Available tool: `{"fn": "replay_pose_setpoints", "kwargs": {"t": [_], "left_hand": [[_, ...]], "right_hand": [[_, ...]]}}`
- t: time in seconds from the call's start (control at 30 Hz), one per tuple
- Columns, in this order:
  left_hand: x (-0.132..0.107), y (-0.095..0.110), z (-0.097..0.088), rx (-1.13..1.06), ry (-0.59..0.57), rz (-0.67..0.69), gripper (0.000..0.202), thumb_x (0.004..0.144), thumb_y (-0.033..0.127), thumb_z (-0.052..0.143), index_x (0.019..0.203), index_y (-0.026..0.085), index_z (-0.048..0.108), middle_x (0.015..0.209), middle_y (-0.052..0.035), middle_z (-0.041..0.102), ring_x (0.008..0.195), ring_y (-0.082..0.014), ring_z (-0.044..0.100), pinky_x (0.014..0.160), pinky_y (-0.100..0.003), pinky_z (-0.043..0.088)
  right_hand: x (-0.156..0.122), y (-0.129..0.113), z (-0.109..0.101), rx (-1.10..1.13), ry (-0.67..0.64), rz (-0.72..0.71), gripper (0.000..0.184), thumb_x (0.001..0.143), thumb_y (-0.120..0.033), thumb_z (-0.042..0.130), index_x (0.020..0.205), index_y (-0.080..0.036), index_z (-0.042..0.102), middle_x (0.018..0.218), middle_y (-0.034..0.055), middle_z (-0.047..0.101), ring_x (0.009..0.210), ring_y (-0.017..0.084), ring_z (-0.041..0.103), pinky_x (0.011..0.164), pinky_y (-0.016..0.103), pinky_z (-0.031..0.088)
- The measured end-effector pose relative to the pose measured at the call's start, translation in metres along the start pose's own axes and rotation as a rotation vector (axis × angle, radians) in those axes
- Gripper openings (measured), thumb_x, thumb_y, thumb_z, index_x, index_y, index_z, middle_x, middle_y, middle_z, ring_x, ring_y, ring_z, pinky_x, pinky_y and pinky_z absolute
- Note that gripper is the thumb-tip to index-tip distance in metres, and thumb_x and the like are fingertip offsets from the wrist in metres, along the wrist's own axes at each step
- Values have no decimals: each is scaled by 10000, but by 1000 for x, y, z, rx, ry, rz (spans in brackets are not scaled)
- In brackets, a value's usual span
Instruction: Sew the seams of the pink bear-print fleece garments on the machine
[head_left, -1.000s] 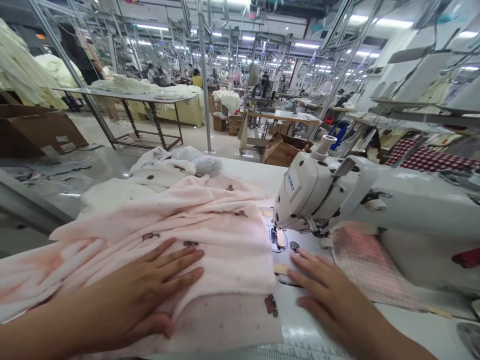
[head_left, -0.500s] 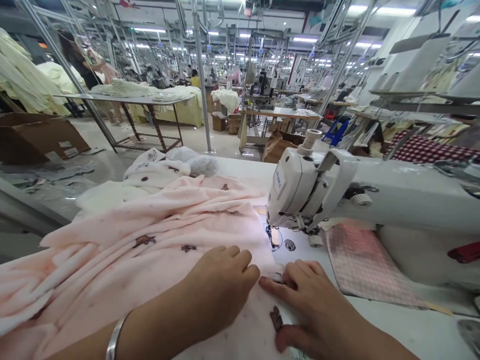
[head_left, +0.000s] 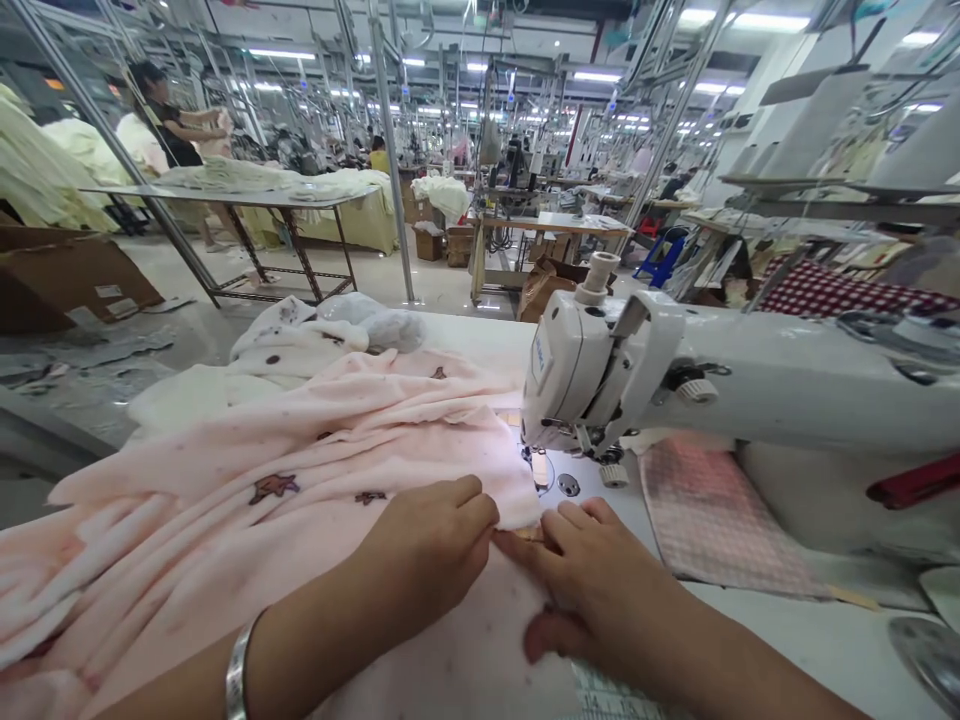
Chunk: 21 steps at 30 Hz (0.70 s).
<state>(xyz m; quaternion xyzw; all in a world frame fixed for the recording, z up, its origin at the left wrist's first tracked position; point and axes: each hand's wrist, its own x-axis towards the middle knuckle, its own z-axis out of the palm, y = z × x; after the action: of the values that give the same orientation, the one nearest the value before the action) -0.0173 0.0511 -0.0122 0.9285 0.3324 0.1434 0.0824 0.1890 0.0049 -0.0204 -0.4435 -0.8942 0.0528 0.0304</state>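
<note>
A large piece of soft pink fabric (head_left: pixel 330 440) with small brown printed figures lies in folds over the sewing table. My left hand (head_left: pixel 435 540), a silver bangle at its wrist, has its fingers curled closed on the fabric near its right edge. Against those fingertips lies the index finger of my right hand (head_left: pixel 585 570); its other fingers are bent at the fabric's edge, and its thumb is held apart, lower down. What lies under the right fingers is partly hidden. Just beyond both hands stands the white sewing machine (head_left: pixel 574 370), its needle area (head_left: pixel 538 465) lit beside the fabric.
White printed cloth (head_left: pixel 277 340) lies behind the pink fabric. Pink checked cloth (head_left: pixel 720 510) rests under the machine arm. A ruler strip (head_left: pixel 615 703) marks the table's front. A cardboard box (head_left: pixel 67 275) stands left; a person (head_left: pixel 169 120) works at a far table.
The fabric's edge and both hands have shifted slightly. My right thumb has lifted off the printed figure near the edge, which no longer shows. The view has turned a little to the right.
</note>
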Motion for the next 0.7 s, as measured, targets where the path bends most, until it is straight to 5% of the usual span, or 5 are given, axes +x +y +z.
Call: {"fn": "replay_pose_setpoints", "kwargs": {"t": [0.13,0.23,0.33,0.5,0.7], "left_hand": [[-8,7,14,95,-14,266,180,878,127,386,754,183,505,729,-16,519,623,-167,459,525,-297,353],[-13,14,20,109,-41,390,141,915,170,393,833,184,506,748,-9,522,634,-168,451,527,-310,351],[-11,18,22,82,-70,353,148,929,287,421,862,185,504,756,-14,532,636,-173,467,528,-316,367],[-1,24,25,82,-131,315,169,917,326,449,886,178,525,771,-21,535,657,-188,482,529,-318,383],[-2,15,23,-92,-107,287,176,891,290,491,1045,210,524,1117,-67,535,1053,-249,472,958,-507,313]], "right_hand": [[-17,10,-5,126,-72,83,529,612,-673,659,1006,-325,592,820,0,525,789,213,486,704,353,331],[-29,23,-3,180,-13,134,345,733,-554,640,971,-306,608,783,-7,509,768,182,471,706,330,317],[-31,35,5,195,149,91,143,897,-301,503,1000,-286,601,727,-10,507,728,154,465,685,305,297],[-27,36,16,170,210,106,207,904,-176,391,739,-181,516,700,-1,521,674,144,458,662,298,297],[-19,45,11,31,182,204,222,875,-110,357,731,-170,514,694,23,561,671,162,506,694,327,339]]}}
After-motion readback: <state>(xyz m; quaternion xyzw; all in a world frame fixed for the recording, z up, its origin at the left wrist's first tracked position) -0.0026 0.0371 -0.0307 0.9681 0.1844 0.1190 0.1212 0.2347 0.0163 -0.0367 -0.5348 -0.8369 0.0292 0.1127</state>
